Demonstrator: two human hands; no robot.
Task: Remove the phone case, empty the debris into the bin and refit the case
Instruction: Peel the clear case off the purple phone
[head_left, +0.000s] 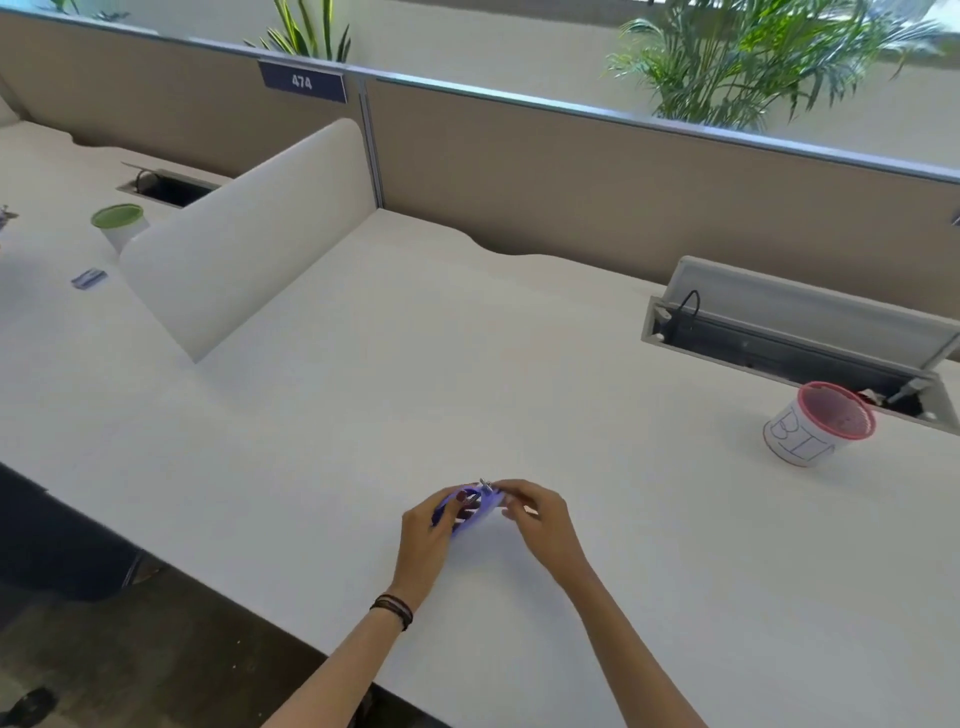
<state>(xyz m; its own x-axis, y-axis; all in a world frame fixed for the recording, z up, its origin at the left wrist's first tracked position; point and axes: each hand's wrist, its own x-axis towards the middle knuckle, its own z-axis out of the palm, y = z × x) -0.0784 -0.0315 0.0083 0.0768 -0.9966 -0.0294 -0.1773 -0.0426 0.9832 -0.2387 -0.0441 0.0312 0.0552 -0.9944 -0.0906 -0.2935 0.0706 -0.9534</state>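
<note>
A phone in a blue-purple case (478, 506) is held just above the white desk (363, 389), near its front edge. My left hand (428, 535) wraps around its left side with fingers curled over it. My right hand (535, 519) grips its right end with the fingertips. Most of the phone is hidden by the fingers, and I cannot tell whether the case is on or partly off. A white cup marked "BIN" with a red rim (815, 423) stands at the right of the desk, well away from both hands.
An open cable tray (795, 332) lies behind the bin. A white divider panel (244, 228) stands at the left. Beyond it are a green-rimmed cup (120, 224) and a small blue card (89, 278). A brown partition (571, 176) closes the back.
</note>
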